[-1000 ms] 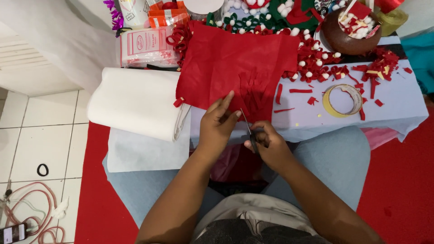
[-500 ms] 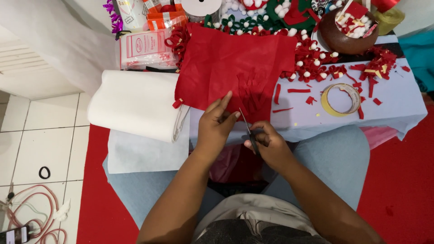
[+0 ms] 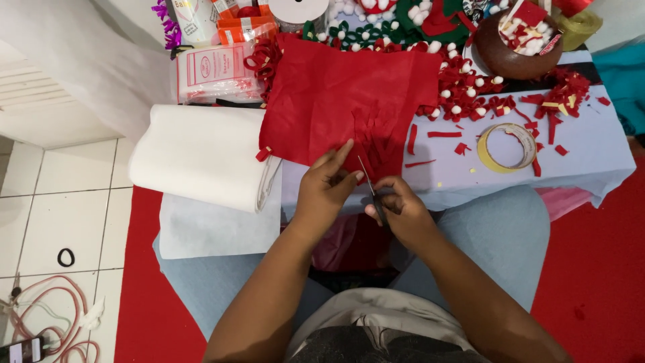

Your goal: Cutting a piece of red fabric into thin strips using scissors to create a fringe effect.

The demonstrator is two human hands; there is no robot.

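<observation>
I take the red felt sheet (image 3: 336, 101) as my landmark; one such sheet lies on the table (image 3: 591, 151), its near edge cut into several strips. Left of it I count one roll of white fabric (image 3: 201, 158) and, behind that, one clear packet with red print (image 3: 215, 70). Far left of the sheet, down on the floor tiles, I see one black ring (image 3: 66, 257) and one coil of pink cable (image 3: 47, 316). At the sheet's near edge my left hand (image 3: 326, 191) has its fingers closed on the fringe, pinching the felt. Just right of it my right hand (image 3: 403, 212) is closed around one pair of scissors (image 3: 371, 188), the blades pointing up into the strips; I cannot tell how far the blades are parted. The two hands sit just beside each other. Right of the sheet I count one ring of yellowish tape (image 3: 505, 146), with loose red scraps (image 3: 443, 134) between it and the sheet, too many and too small to count. Behind the tape stands one brown bowl (image 3: 514, 57).
</observation>
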